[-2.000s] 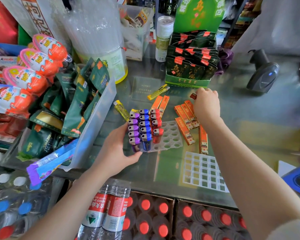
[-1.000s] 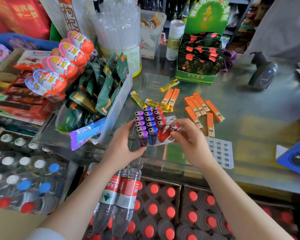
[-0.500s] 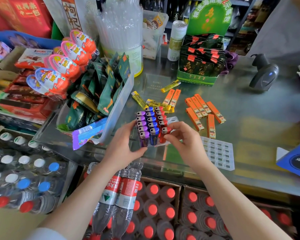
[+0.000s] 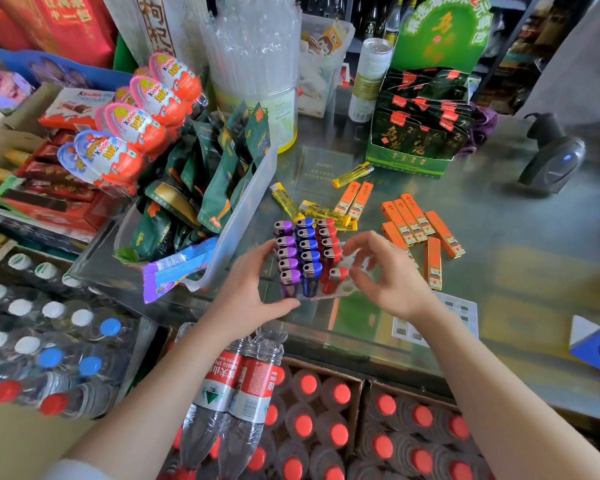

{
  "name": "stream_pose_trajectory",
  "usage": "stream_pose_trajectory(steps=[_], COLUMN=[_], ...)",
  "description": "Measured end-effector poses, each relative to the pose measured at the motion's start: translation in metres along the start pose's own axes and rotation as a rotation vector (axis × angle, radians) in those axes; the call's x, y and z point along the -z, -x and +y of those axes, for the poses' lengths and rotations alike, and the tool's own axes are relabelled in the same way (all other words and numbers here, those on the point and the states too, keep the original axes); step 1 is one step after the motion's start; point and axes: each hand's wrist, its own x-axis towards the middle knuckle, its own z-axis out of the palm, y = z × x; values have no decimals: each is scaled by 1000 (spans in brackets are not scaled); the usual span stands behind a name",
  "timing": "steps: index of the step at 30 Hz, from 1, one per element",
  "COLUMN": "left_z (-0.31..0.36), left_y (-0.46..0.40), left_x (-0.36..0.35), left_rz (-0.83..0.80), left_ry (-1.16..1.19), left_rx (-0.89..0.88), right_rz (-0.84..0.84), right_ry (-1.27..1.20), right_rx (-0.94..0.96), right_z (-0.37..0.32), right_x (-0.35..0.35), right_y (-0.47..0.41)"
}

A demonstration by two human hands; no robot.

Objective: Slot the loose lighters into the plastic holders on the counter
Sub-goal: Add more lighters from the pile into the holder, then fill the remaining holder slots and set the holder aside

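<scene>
lighters [image 4: 307, 258] in holder [image 4: 340, 292], left hand [image 4: 246, 292] gripping

Shop surface [image 4: 520, 244] with scattered goods.
Yellow lighters [image 4: 286, 201], orange lighters [image 4: 417, 220], white holder [image 4: 465, 311], scanner [image 4: 553, 164], green box [image 4: 409, 164].

Setting: small retail shop, checkout area. Evidence — glass-topped counter [image 4: 499, 237] crowded with stock: chocolate eggs [image 4: 132, 123] in a display stack, green snack packets [image 4: 219, 174] in a clear bin, green display box [image 4: 420, 133] of sachets. Barcode scanner [image 4: 551, 161] on its stand; cases of bottled water [image 4: 312, 420] below.
</scene>
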Motion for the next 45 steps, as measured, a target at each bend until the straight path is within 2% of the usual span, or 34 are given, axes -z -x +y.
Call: stream_pose_trajectory(steps=[7,9,13,17,20,23,25,27,32,36,45], left_z=[-4,-4,-3,-6,-6,-5,-4,-3,0,4,-11], left_y=[-2,-1,-2,-3,-3,-2,-2,-1,-4,-6,-1], left_x=[-3,-2,-1,-1,-1,-1,0,1,4,6,5], left_rz=[21,15,17,0,-8,-1,-5,2,-2,9,-17], left_ry=[15,17,15,21,8,-7,-14,-4,-48,-121,-58], left_rx=[35,35,36,41,30,28,25,40,24,2,29], right_rz=[173,126,-80,-123,-31,105,98,48,15,-4,-17], right_ry=[273,343,483,506,397,110,-82,-168,-140,-24,153], right_rx=[-37,-59,-170,-186,-135,-151,-206,-244,-256,-179,-52], right_z=[7,8,6,1,-1,-3,-1,4,10,6,-6], right_x=[-1,-3,-6,-8,-2,8,12,12,7,8,5], right_y=[-64,-80,-97,-103,-98,-80,-64,-52,-39,-37,-35])
